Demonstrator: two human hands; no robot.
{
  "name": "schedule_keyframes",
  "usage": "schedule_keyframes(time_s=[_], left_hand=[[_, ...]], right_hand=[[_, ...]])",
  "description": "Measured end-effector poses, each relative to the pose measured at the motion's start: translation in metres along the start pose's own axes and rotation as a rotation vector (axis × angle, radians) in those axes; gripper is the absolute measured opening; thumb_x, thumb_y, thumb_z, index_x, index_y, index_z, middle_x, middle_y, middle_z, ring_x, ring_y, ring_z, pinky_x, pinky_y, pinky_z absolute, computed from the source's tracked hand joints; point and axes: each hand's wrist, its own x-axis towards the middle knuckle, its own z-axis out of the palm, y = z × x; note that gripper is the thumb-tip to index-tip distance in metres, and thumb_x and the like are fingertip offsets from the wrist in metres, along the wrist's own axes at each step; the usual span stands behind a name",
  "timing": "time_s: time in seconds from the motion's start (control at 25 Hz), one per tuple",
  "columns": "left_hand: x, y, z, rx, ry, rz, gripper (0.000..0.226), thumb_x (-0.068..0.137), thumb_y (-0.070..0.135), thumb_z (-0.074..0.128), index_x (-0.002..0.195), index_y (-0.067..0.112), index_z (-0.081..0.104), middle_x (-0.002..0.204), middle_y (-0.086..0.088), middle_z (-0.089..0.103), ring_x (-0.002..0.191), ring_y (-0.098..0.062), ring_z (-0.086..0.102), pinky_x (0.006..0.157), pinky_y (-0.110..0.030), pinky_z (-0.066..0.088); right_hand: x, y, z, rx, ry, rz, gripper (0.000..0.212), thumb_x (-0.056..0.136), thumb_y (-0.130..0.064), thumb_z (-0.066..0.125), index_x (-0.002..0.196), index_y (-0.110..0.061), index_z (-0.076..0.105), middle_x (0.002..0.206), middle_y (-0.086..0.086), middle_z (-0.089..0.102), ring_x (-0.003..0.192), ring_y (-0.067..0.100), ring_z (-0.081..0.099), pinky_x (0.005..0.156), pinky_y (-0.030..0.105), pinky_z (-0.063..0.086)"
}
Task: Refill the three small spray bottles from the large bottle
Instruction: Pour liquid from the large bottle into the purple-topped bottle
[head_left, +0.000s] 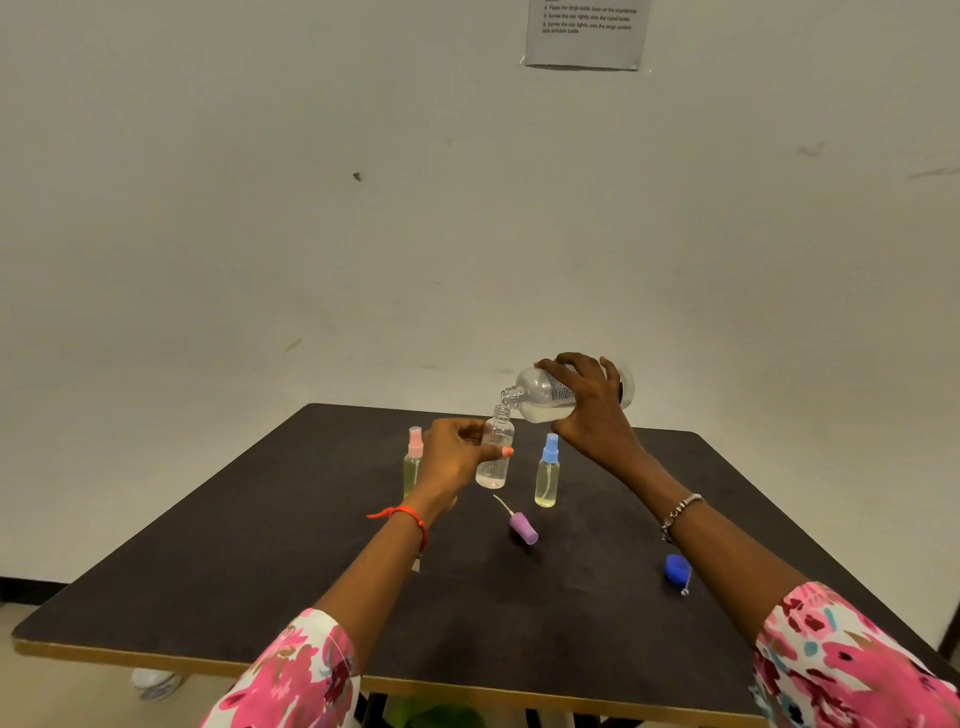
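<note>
The right hand (592, 410) reaches forward with the arm almost straight, its fingers and thumb wrapped over the large bottle (540, 395), which it holds tipped nearly level above the table (208, 571), neck pointing down and to the left. The neck meets the open mouth of the small clear bottle (493, 467), which the left hand (454, 457) pinches at the shoulder between thumb and curled fingers, upright and lifted slightly off the tabletop. A little liquid lies in its base; whether a stream is running between the two mouths is hard to make out. The right hand covers most of the large bottle's label and middle. Behind the left hand stands the pink-capped spray bottle (414, 462), partly hidden by it; the blue-capped spray bottle (548, 475) stands just right of the held one. The purple spray cap (522, 525) lies on its side nearer the person, tube showing, and a blue cap (675, 566) sits beside the right forearm. The paper (587, 31) on the wall is cut off at the top edge.
</note>
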Motion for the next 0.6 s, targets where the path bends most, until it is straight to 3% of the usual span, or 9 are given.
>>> schedule_keyframes(time_s=[0.08,0.32,0.6], left_hand=[[0.0000,-0.0003,0.0002,-0.008,-0.004,0.003,0.043,0.066,0.006,0.077,0.107,0.005,0.065,0.103,-0.009,0.069,0.088,-0.013,0.062,0.068,-0.017,0.048],[-0.0010,-0.0005,0.0010,0.008,-0.007,-0.003,0.046,0.067,0.007,0.077,0.111,0.006,0.063,0.111,-0.011,0.067,0.092,-0.013,0.059,0.083,-0.029,0.049],[-0.0037,0.0006,0.0000,0.010,-0.013,0.006,0.045,0.069,0.006,0.075,0.112,0.005,0.063,0.112,-0.011,0.067,0.095,-0.014,0.059,0.080,-0.026,0.048]], right_hand=[[-0.0004,-0.0002,-0.0006,0.002,0.007,0.000,0.063,0.065,-0.001,0.072,0.124,-0.013,0.054,0.125,0.014,0.052,0.124,0.026,0.043,0.113,0.049,0.010],[-0.0007,0.0008,0.0000,-0.008,-0.002,0.003,0.063,0.065,-0.002,0.073,0.124,-0.013,0.054,0.126,0.015,0.052,0.125,0.027,0.043,0.113,0.049,0.010],[-0.0009,0.0004,0.0012,0.003,0.005,-0.005,0.061,0.066,-0.003,0.073,0.123,-0.012,0.054,0.125,0.016,0.053,0.124,0.029,0.044,0.113,0.051,0.010]])
